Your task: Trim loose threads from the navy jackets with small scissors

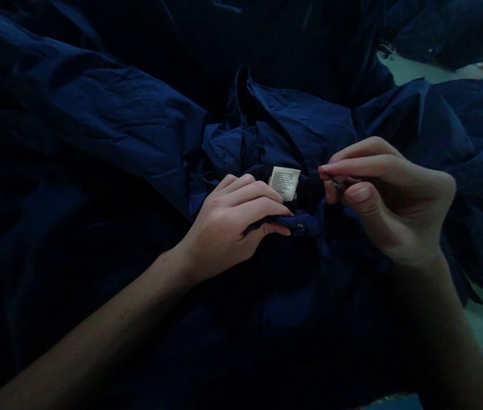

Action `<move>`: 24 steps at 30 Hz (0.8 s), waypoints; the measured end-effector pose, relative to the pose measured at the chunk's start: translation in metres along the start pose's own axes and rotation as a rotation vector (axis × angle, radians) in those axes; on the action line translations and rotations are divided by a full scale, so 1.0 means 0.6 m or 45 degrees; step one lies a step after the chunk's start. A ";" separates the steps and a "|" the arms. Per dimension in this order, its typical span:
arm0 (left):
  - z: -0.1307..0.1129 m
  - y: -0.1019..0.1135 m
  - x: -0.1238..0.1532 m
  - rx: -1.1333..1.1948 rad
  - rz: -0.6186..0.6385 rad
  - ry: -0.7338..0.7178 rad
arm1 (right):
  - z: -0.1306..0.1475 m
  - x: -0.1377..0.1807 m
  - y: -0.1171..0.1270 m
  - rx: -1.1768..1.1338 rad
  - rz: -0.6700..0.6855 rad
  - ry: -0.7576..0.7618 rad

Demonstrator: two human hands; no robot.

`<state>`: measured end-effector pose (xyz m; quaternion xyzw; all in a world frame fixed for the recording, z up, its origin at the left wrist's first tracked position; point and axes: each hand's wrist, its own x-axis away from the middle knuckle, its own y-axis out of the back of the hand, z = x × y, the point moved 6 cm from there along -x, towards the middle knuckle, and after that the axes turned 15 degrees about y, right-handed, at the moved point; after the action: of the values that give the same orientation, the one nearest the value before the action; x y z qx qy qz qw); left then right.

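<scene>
Right hand (pixel 388 199) pinches a small metal tool (pixel 339 183); left hand (pixel 228 228), fingers curled, grips a navy fold (pixel 296 224) beside a white label (pixel 284 183)!

Single camera worn on the person's head, facing forward and down, looks from close above at the left hand (pixel 235 225) and right hand (pixel 388 199). Wide frame takes in surrounding navy fabric (pixel 96 108), pale floor (pixel 420 71) at corners.

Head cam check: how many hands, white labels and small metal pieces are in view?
Hands: 2 (left hand gripping navy fabric; right hand)
White labels: 1, white label
Small metal pieces: 1, small metal piece in the right hand
Total: 4
</scene>
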<state>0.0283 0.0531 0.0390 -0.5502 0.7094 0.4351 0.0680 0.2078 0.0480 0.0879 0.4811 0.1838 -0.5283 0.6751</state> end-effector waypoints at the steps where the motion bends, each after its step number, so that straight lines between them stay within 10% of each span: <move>1: 0.001 0.002 0.000 0.025 -0.021 0.015 | -0.003 0.002 0.000 -0.053 0.017 -0.042; 10: 0.006 0.018 -0.002 0.229 -0.048 0.114 | -0.003 0.006 -0.028 -0.196 0.453 -0.060; 24: 0.009 0.014 -0.006 0.461 0.125 0.273 | -0.001 0.005 -0.022 -0.207 0.213 0.043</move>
<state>0.0205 0.0594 0.0421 -0.5369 0.8051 0.2425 0.0687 0.1971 0.0470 0.0795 0.4473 0.1963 -0.4453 0.7504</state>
